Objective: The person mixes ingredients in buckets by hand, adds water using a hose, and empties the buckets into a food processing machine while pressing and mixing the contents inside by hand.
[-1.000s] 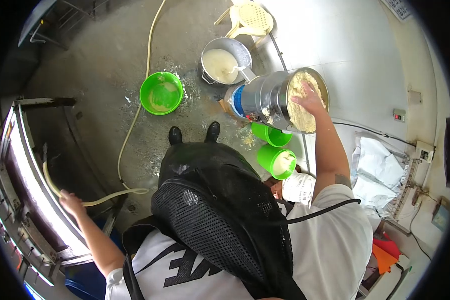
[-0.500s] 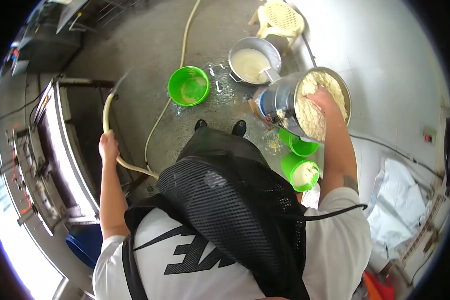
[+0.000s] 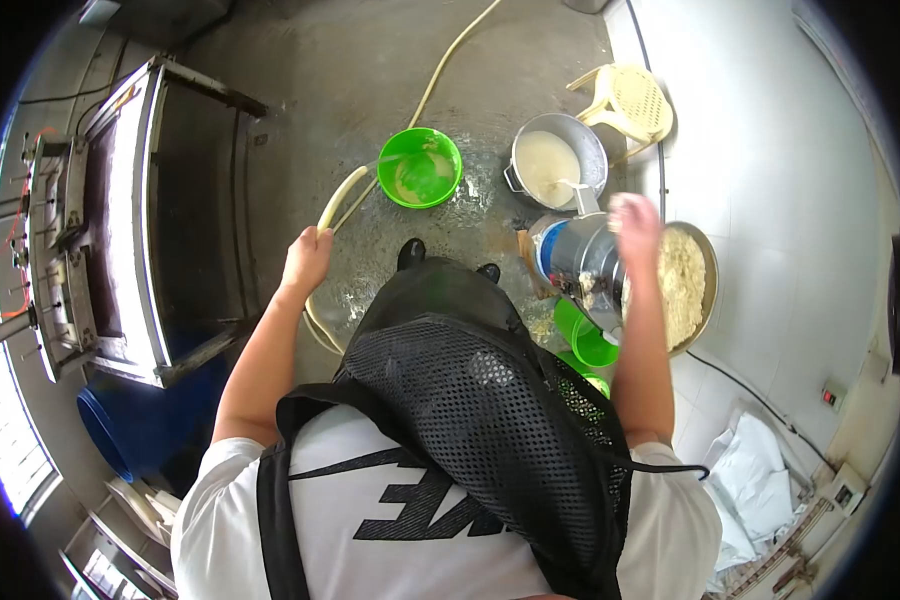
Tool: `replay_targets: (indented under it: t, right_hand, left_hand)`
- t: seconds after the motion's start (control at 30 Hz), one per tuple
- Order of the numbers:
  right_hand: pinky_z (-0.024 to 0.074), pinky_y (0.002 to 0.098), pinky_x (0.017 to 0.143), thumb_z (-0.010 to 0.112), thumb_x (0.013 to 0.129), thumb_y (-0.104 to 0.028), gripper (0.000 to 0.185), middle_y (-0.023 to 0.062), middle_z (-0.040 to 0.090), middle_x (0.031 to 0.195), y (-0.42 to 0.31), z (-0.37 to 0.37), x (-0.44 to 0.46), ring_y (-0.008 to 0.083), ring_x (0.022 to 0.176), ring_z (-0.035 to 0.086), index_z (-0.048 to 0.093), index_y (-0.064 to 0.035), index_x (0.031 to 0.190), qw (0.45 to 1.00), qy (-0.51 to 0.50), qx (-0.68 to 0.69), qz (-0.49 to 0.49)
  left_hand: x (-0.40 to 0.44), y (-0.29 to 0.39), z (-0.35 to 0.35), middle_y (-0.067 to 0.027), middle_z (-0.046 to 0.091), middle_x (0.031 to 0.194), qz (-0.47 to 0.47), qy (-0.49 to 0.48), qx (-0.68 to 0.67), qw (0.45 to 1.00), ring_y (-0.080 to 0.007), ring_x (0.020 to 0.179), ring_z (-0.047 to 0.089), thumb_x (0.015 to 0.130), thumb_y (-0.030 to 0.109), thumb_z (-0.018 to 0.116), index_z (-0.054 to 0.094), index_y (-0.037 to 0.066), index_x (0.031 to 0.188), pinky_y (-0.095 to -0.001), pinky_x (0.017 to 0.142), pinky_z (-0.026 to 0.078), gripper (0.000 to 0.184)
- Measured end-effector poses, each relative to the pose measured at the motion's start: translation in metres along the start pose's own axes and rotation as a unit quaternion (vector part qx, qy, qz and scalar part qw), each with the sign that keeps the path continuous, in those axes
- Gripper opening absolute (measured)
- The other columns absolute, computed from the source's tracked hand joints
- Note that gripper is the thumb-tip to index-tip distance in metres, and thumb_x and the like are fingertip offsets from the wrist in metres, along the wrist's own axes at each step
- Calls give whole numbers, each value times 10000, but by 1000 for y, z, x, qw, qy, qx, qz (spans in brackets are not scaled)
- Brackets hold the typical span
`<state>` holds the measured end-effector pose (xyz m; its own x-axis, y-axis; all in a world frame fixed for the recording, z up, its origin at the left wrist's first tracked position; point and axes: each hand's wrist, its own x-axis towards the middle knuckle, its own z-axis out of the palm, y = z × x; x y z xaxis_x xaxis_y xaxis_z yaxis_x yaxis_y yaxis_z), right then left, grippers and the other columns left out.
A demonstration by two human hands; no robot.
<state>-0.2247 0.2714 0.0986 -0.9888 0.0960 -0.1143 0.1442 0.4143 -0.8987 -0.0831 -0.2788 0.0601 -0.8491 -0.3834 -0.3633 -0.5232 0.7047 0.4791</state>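
My left hand is wrapped round a pale yellow hose, whose end points at a green bucket. Water appears to run from it into the bucket, where some pale residue lies. Blurred by motion, my right hand is raised over the near edge of a metal machine. Whitish bits seem to cling to its fingers, which are too smeared to read. Beside that forearm, the machine's round hopper holds pale, crumbly mash.
A metal pot of milky liquid stands under the machine's white spout. Behind it is a yellow plastic stool. Green buckets sit below the machine. A metal frame and a blue barrel are on the left. The floor looks wet.
My right hand has lifted out of the mash towards the machine's spout side. My left hand has swung right with the hose, whose stream now reaches the green bucket instead of the floor.
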Motion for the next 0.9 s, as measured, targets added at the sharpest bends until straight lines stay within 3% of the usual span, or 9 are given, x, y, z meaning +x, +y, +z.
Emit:
replay_targets:
  t: [0.03,0.1,0.17,0.3,0.4,0.53,0.63,0.83,0.9]
  right_hand:
    - [523,324,733,656,984,-131,132,44,691,907,9,47,9,143,784,626,704,-47,1074,974,-3,-172,-145]
    - [501,273,627,656,1010,-163,126,19,663,875,35,152,23,101,737,603,704,-59,1064,960,-151,200,123]
    - [448,255,508,712,975,-176,182,17,646,807,84,252,51,96,614,569,686,-30,1080,926,-235,216,202]
    - [421,275,435,766,945,-222,262,4,555,712,120,419,82,106,526,512,613,-37,1052,873,-229,273,332]
    - [560,350,569,692,990,-178,192,69,577,814,140,509,104,181,612,566,593,-52,1096,862,-190,250,397]
    - [610,429,677,599,1016,-142,180,110,639,1040,223,568,124,264,796,670,574,-57,1172,831,-242,307,396]
    - [597,413,585,524,1000,-47,220,124,622,1040,245,558,119,271,779,667,584,-42,1212,878,-206,208,379]
    - [596,444,755,593,1004,-125,353,164,576,1290,300,524,125,312,932,674,517,-28,1335,909,-165,79,375]
    - [581,474,837,622,997,-133,438,179,599,1298,316,527,117,345,1003,683,472,-41,1399,902,73,-347,244]
  left_hand:
    - [-3,2,-6,-322,672,906,1,-18,-8,1000,-515,932,661,1021,376,555,630,-37,990,-540,811,512,421]
    - [-15,12,-24,-301,654,827,-6,-49,-34,998,-501,835,656,1018,346,569,609,-36,930,-527,738,505,395]
    - [-25,12,-36,-277,643,773,8,-66,-40,997,-484,767,649,1015,346,582,600,-31,903,-509,695,507,394]
    - [-31,18,-55,-242,621,685,-15,-173,-52,983,-418,654,676,1007,302,626,582,-5,870,-478,609,514,339]
    - [-6,1,-35,-243,620,684,-20,-204,-59,977,-461,672,654,1002,266,646,547,1,851,-489,605,510,321]
    - [69,-22,18,-250,618,684,-15,-166,-68,984,-480,681,642,1005,271,644,544,-1,858,-501,615,507,325]
    - [134,-20,67,-271,635,728,-11,-187,-76,979,-499,747,650,1006,299,635,565,-8,882,-527,668,513,338]
    - [234,-17,172,-299,699,891,37,-145,-58,987,-504,899,677,1013,329,578,648,-25,990,-558,832,542,362]
    - [253,-25,181,-296,706,912,4,-135,-46,990,-498,920,680,1019,333,559,653,-29,1006,-561,861,537,375]
